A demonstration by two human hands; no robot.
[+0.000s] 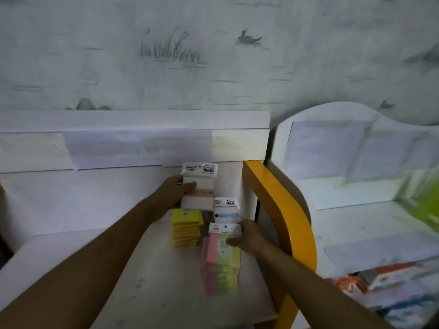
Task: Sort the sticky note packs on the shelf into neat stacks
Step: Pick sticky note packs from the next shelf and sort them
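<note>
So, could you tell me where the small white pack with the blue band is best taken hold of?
By its white header card, from above. The small white pack stands behind the pink-and-green stack that the right hand holds, beside the orange shelf side, so only its top looks free.

The left hand [174, 189] holds a white pack [199, 186] up above the yellow stack [186, 227] on the shelf [154, 281]. The right hand [249, 237] grips the top pack [224, 230] of the pink-green stack [222, 264], beside the yellow frame [285, 210].

both hands reach forward — left hand [173, 191] raised, right hand [249, 238] lower.
</note>
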